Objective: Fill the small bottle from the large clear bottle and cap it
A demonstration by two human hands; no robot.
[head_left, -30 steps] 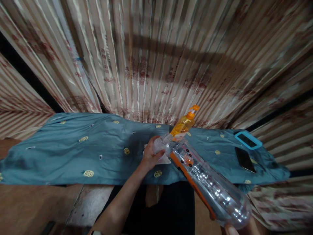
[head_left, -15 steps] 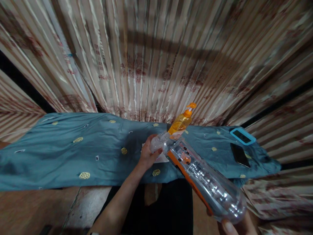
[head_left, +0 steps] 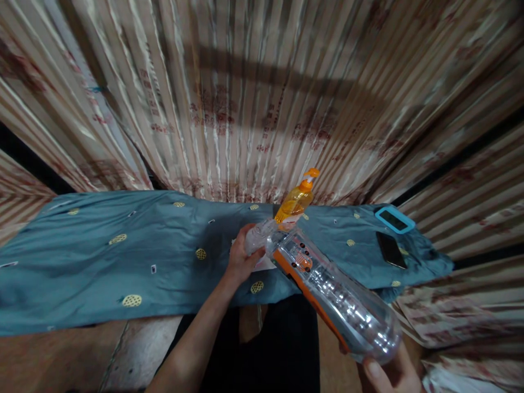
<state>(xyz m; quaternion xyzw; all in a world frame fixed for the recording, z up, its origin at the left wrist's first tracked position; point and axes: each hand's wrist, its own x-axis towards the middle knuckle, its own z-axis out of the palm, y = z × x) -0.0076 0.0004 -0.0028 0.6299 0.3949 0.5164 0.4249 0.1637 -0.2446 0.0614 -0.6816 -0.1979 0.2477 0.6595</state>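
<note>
My right hand (head_left: 387,371) grips the base of a large clear plastic bottle (head_left: 339,295) with an orange-and-grey label. The bottle is tilted, its narrow end pointing left and away from me. My left hand (head_left: 241,259) is wrapped round a small clear plastic container (head_left: 258,237), held against the bottle's mouth end. How the two fit together cannot be made out. Just behind them stands a pump bottle (head_left: 293,204) of orange-yellow liquid with an orange pump head. Under my left hand lies a whitish, paper-like piece (head_left: 264,263), partly hidden.
A teal cloth with pineapple prints (head_left: 172,278) covers the table. At its right end lie a black phone (head_left: 391,250) and a blue-framed device with a dark screen (head_left: 395,219). A striped, patterned curtain (head_left: 245,109) hangs close behind and at both sides.
The whole view has shifted slightly, so the table and its things appear a little farther left. Both hands keep their grips, and the bottle's tilt looks nearly the same.
</note>
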